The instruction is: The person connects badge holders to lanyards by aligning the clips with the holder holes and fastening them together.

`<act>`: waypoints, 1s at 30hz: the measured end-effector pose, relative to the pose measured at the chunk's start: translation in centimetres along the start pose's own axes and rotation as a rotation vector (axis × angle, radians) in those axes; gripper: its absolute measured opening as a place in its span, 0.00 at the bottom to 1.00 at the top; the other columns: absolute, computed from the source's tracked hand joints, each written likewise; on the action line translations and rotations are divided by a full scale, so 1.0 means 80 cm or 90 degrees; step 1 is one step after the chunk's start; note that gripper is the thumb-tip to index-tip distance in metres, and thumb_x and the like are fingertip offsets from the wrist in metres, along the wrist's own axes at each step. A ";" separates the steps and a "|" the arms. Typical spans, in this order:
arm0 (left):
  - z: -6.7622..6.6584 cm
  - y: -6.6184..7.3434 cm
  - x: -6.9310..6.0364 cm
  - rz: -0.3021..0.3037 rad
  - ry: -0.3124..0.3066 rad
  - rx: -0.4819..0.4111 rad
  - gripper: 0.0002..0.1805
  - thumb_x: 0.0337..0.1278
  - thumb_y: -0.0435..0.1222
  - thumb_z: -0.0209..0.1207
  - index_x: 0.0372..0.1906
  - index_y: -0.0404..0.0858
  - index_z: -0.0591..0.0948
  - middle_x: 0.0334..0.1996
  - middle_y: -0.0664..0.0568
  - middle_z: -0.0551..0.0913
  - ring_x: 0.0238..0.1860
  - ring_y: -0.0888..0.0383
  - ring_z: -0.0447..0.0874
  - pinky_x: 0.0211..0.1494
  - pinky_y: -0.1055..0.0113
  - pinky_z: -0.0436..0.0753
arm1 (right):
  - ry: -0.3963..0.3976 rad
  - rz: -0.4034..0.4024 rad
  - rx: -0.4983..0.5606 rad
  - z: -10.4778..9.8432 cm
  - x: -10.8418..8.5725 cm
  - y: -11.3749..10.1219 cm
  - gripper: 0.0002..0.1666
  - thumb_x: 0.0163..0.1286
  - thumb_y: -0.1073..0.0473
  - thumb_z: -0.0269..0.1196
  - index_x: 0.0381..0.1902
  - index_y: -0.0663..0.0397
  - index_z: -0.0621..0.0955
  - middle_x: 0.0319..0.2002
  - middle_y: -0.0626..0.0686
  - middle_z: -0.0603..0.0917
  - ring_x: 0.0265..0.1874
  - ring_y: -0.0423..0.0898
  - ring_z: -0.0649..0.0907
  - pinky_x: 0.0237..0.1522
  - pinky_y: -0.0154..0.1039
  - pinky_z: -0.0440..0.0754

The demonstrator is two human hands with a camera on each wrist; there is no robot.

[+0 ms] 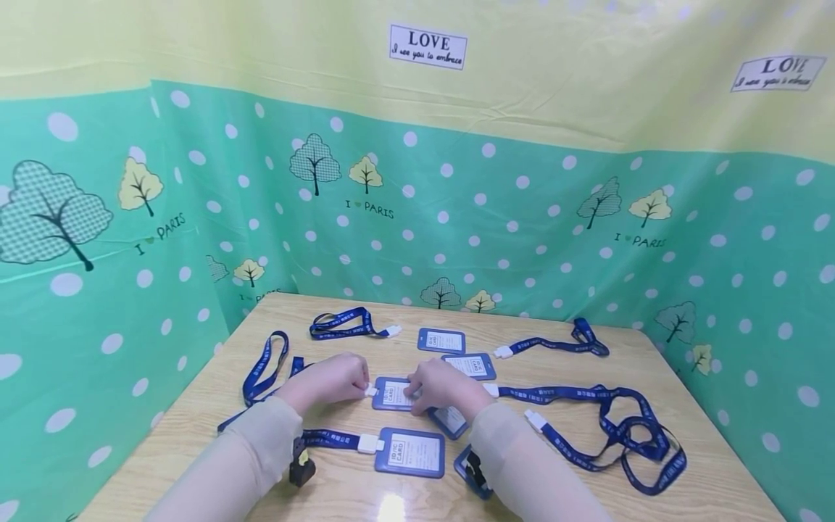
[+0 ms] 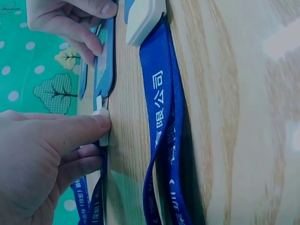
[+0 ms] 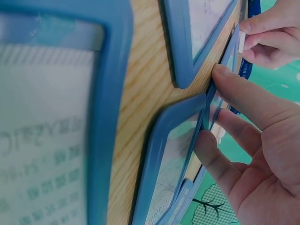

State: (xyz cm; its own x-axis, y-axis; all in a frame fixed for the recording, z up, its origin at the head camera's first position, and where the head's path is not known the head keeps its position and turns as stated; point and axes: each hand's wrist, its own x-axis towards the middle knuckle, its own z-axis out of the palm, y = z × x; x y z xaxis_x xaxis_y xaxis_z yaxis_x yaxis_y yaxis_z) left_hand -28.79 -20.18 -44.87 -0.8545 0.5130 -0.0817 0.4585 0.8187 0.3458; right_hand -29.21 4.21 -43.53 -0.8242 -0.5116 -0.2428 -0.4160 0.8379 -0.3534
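My left hand (image 1: 335, 380) pinches the white clip (image 2: 104, 133) of a blue lanyard (image 2: 96, 197) between thumb and fingers. The clip meets the slotted end of a blue-framed ID card holder (image 1: 389, 394); whether it is hooked through the slot, I cannot tell. That card holder is gripped by my right hand (image 3: 265, 145), with its thumb and fingers at the edges. Partly under the right hand lies another card holder (image 1: 450, 420). Nearer me, a card holder (image 1: 409, 453) lies joined to a lanyard by its white clip (image 1: 370, 444).
Farther back on the wooden table (image 1: 554, 464) lie two card holders (image 1: 441, 341) and a folded lanyard (image 1: 346, 324). Several lanyards (image 1: 580, 395) spread on the right, some looped together. My right forearm partly covers another card holder (image 1: 472, 471). Patterned cloth (image 1: 457, 196) hangs behind.
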 end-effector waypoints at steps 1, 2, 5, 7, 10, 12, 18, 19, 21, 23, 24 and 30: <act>0.000 0.000 0.001 0.000 0.001 0.001 0.01 0.56 0.35 0.72 0.33 0.44 0.89 0.36 0.61 0.83 0.38 0.63 0.81 0.47 0.66 0.84 | 0.000 0.000 0.001 0.000 0.000 0.000 0.20 0.55 0.51 0.79 0.47 0.33 0.90 0.62 0.45 0.82 0.64 0.50 0.79 0.63 0.49 0.78; 0.000 0.001 0.001 -0.001 0.001 0.002 0.01 0.57 0.35 0.72 0.33 0.44 0.89 0.36 0.61 0.83 0.38 0.63 0.81 0.47 0.66 0.84 | 0.000 0.000 0.002 0.000 0.000 0.000 0.19 0.55 0.51 0.79 0.47 0.33 0.90 0.62 0.45 0.82 0.64 0.50 0.79 0.63 0.49 0.78; 0.001 0.002 0.002 -0.004 0.003 0.004 0.01 0.56 0.35 0.72 0.32 0.44 0.89 0.36 0.60 0.83 0.38 0.62 0.81 0.47 0.65 0.84 | -0.001 0.001 0.004 0.000 0.000 0.000 0.20 0.55 0.51 0.79 0.47 0.33 0.90 0.63 0.44 0.82 0.64 0.50 0.78 0.64 0.50 0.77; 0.001 0.003 0.003 -0.002 0.004 0.006 0.02 0.57 0.35 0.72 0.31 0.45 0.89 0.37 0.60 0.83 0.38 0.62 0.81 0.47 0.65 0.84 | -0.001 0.000 0.002 0.000 0.001 0.000 0.20 0.55 0.51 0.79 0.47 0.33 0.90 0.63 0.44 0.82 0.65 0.50 0.78 0.64 0.50 0.77; 0.002 0.003 0.004 -0.001 0.004 0.008 0.02 0.57 0.35 0.72 0.31 0.45 0.89 0.36 0.60 0.82 0.38 0.62 0.81 0.47 0.65 0.84 | -0.001 -0.003 -0.001 -0.001 0.000 0.000 0.20 0.56 0.51 0.79 0.48 0.33 0.90 0.63 0.44 0.82 0.65 0.50 0.78 0.64 0.50 0.77; 0.002 0.003 0.004 -0.005 0.003 0.009 0.02 0.57 0.36 0.72 0.31 0.45 0.89 0.36 0.61 0.82 0.38 0.62 0.81 0.48 0.65 0.84 | -0.001 -0.005 -0.001 -0.001 -0.001 0.000 0.20 0.56 0.51 0.79 0.48 0.34 0.90 0.63 0.44 0.82 0.65 0.50 0.78 0.64 0.49 0.77; 0.002 0.002 0.003 -0.017 0.004 0.001 0.02 0.58 0.36 0.71 0.31 0.47 0.90 0.36 0.62 0.82 0.39 0.63 0.81 0.49 0.65 0.84 | 0.000 -0.006 0.006 -0.001 -0.001 -0.001 0.20 0.56 0.51 0.79 0.48 0.34 0.90 0.63 0.44 0.82 0.64 0.50 0.78 0.64 0.49 0.77; 0.002 0.002 0.003 -0.017 0.005 -0.002 0.02 0.58 0.36 0.71 0.32 0.46 0.90 0.36 0.62 0.82 0.39 0.62 0.81 0.49 0.64 0.84 | 0.000 -0.004 0.007 -0.001 -0.001 -0.001 0.20 0.56 0.51 0.79 0.49 0.34 0.90 0.63 0.43 0.82 0.65 0.50 0.78 0.64 0.49 0.77; 0.003 0.002 0.002 -0.016 0.010 -0.005 0.01 0.57 0.35 0.71 0.33 0.45 0.90 0.36 0.61 0.82 0.38 0.62 0.81 0.48 0.64 0.84 | 0.002 -0.002 0.009 -0.001 -0.001 -0.001 0.20 0.56 0.52 0.79 0.48 0.34 0.90 0.63 0.43 0.82 0.65 0.50 0.78 0.64 0.50 0.77; 0.003 0.002 0.002 -0.017 0.012 -0.009 0.01 0.57 0.35 0.71 0.34 0.44 0.90 0.35 0.61 0.82 0.38 0.61 0.81 0.48 0.63 0.84 | 0.001 0.002 0.012 0.000 -0.001 -0.001 0.20 0.56 0.52 0.79 0.48 0.34 0.90 0.63 0.43 0.82 0.65 0.50 0.78 0.65 0.50 0.76; 0.004 0.002 0.002 -0.019 0.013 -0.009 0.02 0.57 0.35 0.72 0.34 0.44 0.90 0.35 0.61 0.82 0.38 0.62 0.81 0.48 0.63 0.84 | 0.002 0.003 0.013 0.000 0.000 0.000 0.20 0.56 0.52 0.79 0.48 0.34 0.90 0.63 0.43 0.82 0.65 0.50 0.77 0.65 0.51 0.76; 0.007 0.000 0.004 -0.025 0.016 -0.006 0.02 0.57 0.37 0.72 0.33 0.45 0.89 0.34 0.62 0.81 0.37 0.62 0.80 0.48 0.64 0.84 | 0.004 0.002 0.015 0.001 0.000 0.002 0.20 0.55 0.52 0.79 0.47 0.34 0.90 0.62 0.43 0.82 0.66 0.51 0.77 0.65 0.51 0.75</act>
State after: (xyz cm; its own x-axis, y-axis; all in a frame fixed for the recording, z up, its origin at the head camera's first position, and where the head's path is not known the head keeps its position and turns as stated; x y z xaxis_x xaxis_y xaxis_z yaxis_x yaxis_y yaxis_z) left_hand -28.96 -19.88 -45.46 -0.8779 0.4736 -0.0712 0.4223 0.8357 0.3512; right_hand -29.26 4.31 -43.61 -0.8282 -0.5076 -0.2378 -0.4043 0.8348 -0.3737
